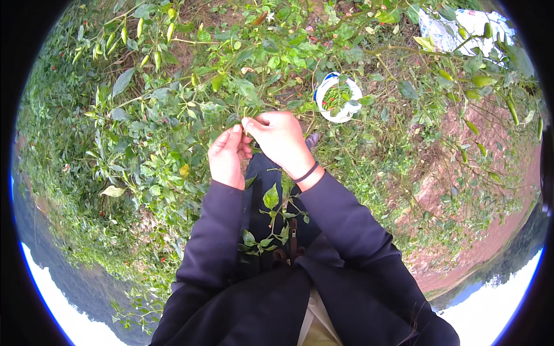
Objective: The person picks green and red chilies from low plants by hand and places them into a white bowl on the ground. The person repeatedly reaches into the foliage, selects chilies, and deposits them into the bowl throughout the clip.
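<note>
My left hand (229,151) and my right hand (279,136) meet in front of me among the chili plants, thumbs and fingertips close together. A small bit of green stem or pepper shows at the fingertips, too small to name surely. The right wrist wears a dark band (306,171). Green chili peppers (157,59) hang from branches at the upper left, beyond the hands. To the right of my right hand, a white bucket with a blue outer side (354,92) stands among the plants, with green and some red chilies (332,100) inside.
A white printed sack (454,32) lies at the upper right behind branches. More green peppers (482,81) hang at the right. A leafy sprig (271,198) rises in front of my legs. Bare reddish soil (484,125) shows at the right, and dense foliage lies at the left.
</note>
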The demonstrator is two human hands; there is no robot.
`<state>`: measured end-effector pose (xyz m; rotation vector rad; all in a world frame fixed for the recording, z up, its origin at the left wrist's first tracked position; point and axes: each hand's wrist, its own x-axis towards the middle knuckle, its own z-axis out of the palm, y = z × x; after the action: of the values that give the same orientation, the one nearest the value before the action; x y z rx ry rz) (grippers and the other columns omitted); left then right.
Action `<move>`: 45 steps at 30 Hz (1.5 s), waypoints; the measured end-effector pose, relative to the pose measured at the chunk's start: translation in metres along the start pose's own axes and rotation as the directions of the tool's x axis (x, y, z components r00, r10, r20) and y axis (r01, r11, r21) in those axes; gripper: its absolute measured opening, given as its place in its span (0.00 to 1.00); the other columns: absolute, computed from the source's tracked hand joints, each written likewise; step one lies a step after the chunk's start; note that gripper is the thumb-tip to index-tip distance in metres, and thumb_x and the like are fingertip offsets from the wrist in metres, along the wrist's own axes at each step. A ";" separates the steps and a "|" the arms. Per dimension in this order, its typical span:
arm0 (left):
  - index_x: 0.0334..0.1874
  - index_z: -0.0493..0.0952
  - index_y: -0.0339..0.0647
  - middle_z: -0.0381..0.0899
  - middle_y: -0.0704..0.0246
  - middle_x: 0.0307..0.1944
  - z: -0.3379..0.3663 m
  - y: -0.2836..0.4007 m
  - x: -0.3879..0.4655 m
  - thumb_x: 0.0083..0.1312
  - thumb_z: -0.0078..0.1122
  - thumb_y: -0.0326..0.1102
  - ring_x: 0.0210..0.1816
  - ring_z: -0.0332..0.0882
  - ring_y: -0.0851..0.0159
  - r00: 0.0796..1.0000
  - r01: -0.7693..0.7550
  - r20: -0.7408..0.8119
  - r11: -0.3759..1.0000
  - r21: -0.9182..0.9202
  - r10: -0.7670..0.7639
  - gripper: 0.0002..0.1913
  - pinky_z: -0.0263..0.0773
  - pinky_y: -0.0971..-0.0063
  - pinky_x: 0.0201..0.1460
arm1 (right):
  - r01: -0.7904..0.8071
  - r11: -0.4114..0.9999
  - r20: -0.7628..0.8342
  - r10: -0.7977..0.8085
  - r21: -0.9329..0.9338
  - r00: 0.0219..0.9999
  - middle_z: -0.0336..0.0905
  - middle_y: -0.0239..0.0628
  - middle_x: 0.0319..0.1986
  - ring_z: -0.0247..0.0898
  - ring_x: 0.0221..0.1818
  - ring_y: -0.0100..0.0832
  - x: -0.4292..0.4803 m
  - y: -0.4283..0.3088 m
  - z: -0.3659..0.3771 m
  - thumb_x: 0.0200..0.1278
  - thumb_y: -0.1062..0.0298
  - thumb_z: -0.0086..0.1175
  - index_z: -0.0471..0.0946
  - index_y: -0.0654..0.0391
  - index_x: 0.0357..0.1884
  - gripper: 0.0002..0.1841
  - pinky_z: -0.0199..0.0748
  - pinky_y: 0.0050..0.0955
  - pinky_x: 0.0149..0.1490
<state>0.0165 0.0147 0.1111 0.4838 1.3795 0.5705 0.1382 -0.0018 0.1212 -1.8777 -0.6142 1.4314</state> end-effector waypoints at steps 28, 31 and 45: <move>0.40 0.79 0.41 0.76 0.78 0.30 0.137 -0.009 0.050 0.67 0.52 0.44 0.32 0.69 0.78 0.809 0.190 0.505 0.946 0.263 -0.302 0.13 0.64 0.83 0.35 | -0.151 0.786 -0.174 0.312 0.600 0.934 0.67 0.22 0.16 0.55 0.16 0.12 0.002 0.032 -0.121 0.60 0.62 0.58 0.79 0.60 0.30 0.11 0.47 0.14 0.20; 0.37 0.78 0.42 0.77 0.77 0.29 0.137 -0.012 0.053 0.66 0.53 0.38 0.29 0.69 0.78 0.814 0.205 0.498 0.950 0.237 -0.300 0.08 0.64 0.83 0.34 | -0.051 0.865 -0.265 0.209 0.500 0.941 0.72 0.24 0.19 0.61 0.19 0.16 -0.002 0.030 -0.116 0.59 0.66 0.58 0.80 0.61 0.30 0.08 0.56 0.16 0.24; 0.55 0.67 0.33 0.79 0.64 0.40 0.047 0.013 -0.006 0.66 0.46 0.24 0.38 0.77 0.70 0.969 -0.126 0.199 0.985 -0.116 0.147 0.15 0.74 0.77 0.40 | 0.521 0.798 -0.171 -0.492 0.302 0.853 0.75 0.34 0.29 0.70 0.22 0.25 -0.027 -0.045 -0.043 0.61 0.69 0.51 0.74 0.61 0.42 0.10 0.65 0.22 0.21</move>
<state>0.0615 0.0213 0.1304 0.5422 1.1189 0.6808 0.1734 -0.0022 0.1786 -1.3537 -0.7128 1.0176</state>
